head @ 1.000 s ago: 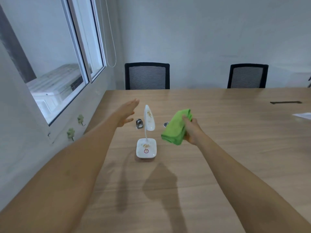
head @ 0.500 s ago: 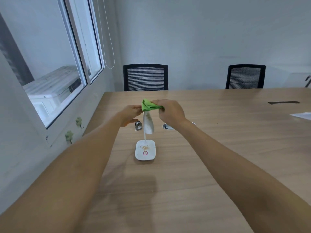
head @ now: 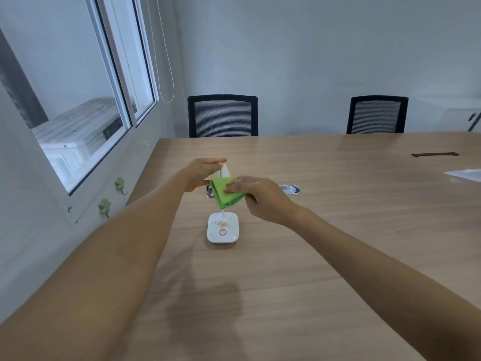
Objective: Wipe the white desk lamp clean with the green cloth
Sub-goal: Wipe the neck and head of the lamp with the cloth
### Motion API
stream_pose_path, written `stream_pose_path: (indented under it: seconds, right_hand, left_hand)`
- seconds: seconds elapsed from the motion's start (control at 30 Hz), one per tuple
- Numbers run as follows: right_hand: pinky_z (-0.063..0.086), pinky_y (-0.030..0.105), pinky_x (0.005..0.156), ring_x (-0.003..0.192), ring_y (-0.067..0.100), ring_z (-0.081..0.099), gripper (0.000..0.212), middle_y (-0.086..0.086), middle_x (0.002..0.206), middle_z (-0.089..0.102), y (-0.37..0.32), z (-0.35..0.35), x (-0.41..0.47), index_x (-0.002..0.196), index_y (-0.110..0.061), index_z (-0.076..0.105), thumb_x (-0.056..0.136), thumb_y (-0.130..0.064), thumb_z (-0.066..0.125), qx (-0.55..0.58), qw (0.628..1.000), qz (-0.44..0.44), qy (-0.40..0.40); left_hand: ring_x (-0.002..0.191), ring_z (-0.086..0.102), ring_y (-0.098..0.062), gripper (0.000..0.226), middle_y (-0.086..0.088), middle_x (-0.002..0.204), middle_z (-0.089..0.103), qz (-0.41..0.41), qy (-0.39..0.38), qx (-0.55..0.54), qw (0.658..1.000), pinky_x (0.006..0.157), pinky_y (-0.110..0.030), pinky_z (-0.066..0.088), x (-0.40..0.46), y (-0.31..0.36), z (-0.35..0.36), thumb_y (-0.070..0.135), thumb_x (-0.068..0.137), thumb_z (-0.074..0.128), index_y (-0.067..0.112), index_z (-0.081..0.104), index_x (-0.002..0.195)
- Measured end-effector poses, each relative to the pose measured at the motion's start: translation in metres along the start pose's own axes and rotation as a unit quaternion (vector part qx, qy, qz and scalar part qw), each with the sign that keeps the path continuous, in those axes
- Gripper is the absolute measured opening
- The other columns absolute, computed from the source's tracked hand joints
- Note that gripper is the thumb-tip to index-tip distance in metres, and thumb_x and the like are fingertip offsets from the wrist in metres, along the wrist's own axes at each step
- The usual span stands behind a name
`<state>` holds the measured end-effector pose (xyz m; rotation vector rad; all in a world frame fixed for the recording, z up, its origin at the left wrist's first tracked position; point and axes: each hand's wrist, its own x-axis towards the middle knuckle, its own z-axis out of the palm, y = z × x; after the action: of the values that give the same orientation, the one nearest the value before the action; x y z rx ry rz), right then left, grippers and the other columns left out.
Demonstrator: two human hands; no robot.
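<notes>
Fingers of the right hand (head: 263, 198) lie flat and together, pressing the cloth (head: 226, 192) against the lamp (head: 223, 228) head, thumb tucked under the fold. The left hand (head: 201, 173) sits behind the head, fingers straight and close, bracing its top; whether the thumb wraps round, I can't tell. The lamp stands on the table (head: 312, 256), just ahead of both arms, its tip poking above the cloth and a thin neck running down to the square base, where brown crumbs sit by a red ring. It looks light and top-heavy with a bendy neck, so a push would probably tip or flex it. Best hold is that head, backed from behind; the soft cloth folds thick and should mould round it
</notes>
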<state>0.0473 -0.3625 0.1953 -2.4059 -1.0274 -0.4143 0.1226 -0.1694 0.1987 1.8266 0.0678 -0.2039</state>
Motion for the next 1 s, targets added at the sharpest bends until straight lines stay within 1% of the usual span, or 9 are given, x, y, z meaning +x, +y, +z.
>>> stream_pose_path:
  seconds: [0.17, 0.27, 0.33, 0.47, 0.57, 0.7, 0.83, 0.9, 1.0]
  right_hand:
    - [0.055, 0.04, 0.092, 0.116, 0.029, 0.06, 0.051, 0.012, 0.117, 0.069, -0.016, 0.002, -0.032, 0.107, -0.009, 0.068, 0.074, -0.003, 0.029, -0.03, 0.997, -0.077, 0.001]
    - [0.054, 0.037, 0.09, 0.114, 0.029, 0.062, 0.049, 0.011, 0.116, 0.069, -0.02, 0.0, -0.046, 0.108, -0.009, 0.067, 0.076, 0.0, 0.032, -0.049, 0.991, -0.12, 0.016]
    - [0.055, 0.036, 0.089, 0.114, 0.027, 0.061, 0.053, 0.009, 0.118, 0.068, -0.019, -0.005, -0.044, 0.111, -0.01, 0.066, 0.074, 0.001, 0.03, -0.041, 0.992, -0.108, 0.047]
    - [0.057, 0.044, 0.083, 0.112, 0.029, 0.061, 0.056, 0.011, 0.122, 0.065, -0.004, -0.01, -0.011, 0.117, -0.011, 0.061, 0.072, 0.007, 0.033, -0.028, 0.995, -0.012, 0.099]
    - [0.054, 0.046, 0.09, 0.117, 0.029, 0.057, 0.058, 0.011, 0.13, 0.059, 0.009, -0.004, 0.012, 0.123, -0.011, 0.056, 0.074, 0.013, 0.038, -0.029, 0.997, 0.04, 0.06]
    - [0.047, 0.048, 0.101, 0.124, 0.033, 0.051, 0.059, 0.016, 0.139, 0.051, 0.012, 0.011, 0.016, 0.129, -0.007, 0.05, 0.076, 0.015, 0.038, -0.012, 0.999, 0.037, -0.024]
    - [0.039, 0.046, 0.11, 0.136, 0.03, 0.038, 0.062, 0.015, 0.146, 0.041, 0.004, 0.014, -0.008, 0.133, -0.007, 0.046, 0.076, 0.016, 0.037, -0.01, 0.998, -0.001, -0.06]
    - [0.038, 0.044, 0.111, 0.139, 0.029, 0.033, 0.063, 0.014, 0.147, 0.041, -0.002, 0.012, -0.025, 0.133, -0.007, 0.046, 0.075, 0.016, 0.037, -0.029, 0.997, -0.035, -0.07]
    - [0.041, 0.043, 0.107, 0.136, 0.031, 0.037, 0.061, 0.014, 0.143, 0.047, -0.009, 0.011, -0.051, 0.132, -0.006, 0.047, 0.074, 0.008, 0.03, -0.093, 0.987, -0.114, -0.063]
  left_hand:
    - [0.136, 0.036, -0.017, 0.037, 0.001, 0.143, 0.048, 0.0, 0.005, 0.019, 1.0, 0.1, -0.032, 0.036, 0.002, 0.0, -0.002, 0.018, 0.094, 0.054, 0.022, 0.056, 0.131]
    - [0.139, 0.034, -0.019, 0.037, 0.002, 0.146, 0.046, 0.001, 0.002, 0.031, 1.0, 0.101, -0.033, 0.036, 0.003, 0.001, -0.002, 0.02, 0.095, 0.053, 0.024, 0.056, 0.131]
    - [0.139, 0.034, -0.018, 0.036, 0.002, 0.145, 0.047, -0.003, 0.004, 0.035, 0.999, 0.104, -0.033, 0.036, 0.003, 0.001, -0.002, 0.02, 0.094, 0.053, 0.024, 0.057, 0.13]
    - [0.134, 0.043, -0.02, 0.035, -0.001, 0.139, 0.055, -0.007, 0.008, 0.032, 0.999, 0.108, -0.035, 0.039, 0.005, 0.002, -0.004, 0.016, 0.091, 0.056, 0.025, 0.062, 0.125]
    - [0.129, 0.047, -0.017, 0.035, 0.001, 0.135, 0.058, -0.008, 0.011, 0.041, 0.999, 0.102, -0.033, 0.042, 0.006, 0.003, -0.003, 0.018, 0.091, 0.055, 0.027, 0.062, 0.124]
    - [0.124, 0.05, -0.019, 0.034, 0.0, 0.133, 0.058, 0.0, 0.014, 0.031, 0.999, 0.108, -0.039, 0.042, 0.008, 0.002, -0.002, 0.015, 0.092, 0.053, 0.026, 0.063, 0.122]
    - [0.129, 0.045, -0.02, 0.032, -0.002, 0.139, 0.053, -0.003, 0.008, 0.021, 1.0, 0.108, -0.037, 0.038, 0.008, 0.0, -0.002, 0.017, 0.092, 0.056, 0.025, 0.063, 0.123]
    - [0.135, 0.039, -0.019, 0.033, 0.002, 0.142, 0.05, -0.005, 0.003, 0.031, 1.0, 0.106, -0.035, 0.036, 0.006, -0.001, -0.003, 0.02, 0.092, 0.056, 0.025, 0.061, 0.125]
    - [0.136, 0.038, -0.017, 0.034, 0.003, 0.142, 0.049, -0.007, 0.002, 0.035, 0.999, 0.105, -0.033, 0.036, 0.006, 0.0, -0.002, 0.021, 0.093, 0.056, 0.025, 0.06, 0.127]
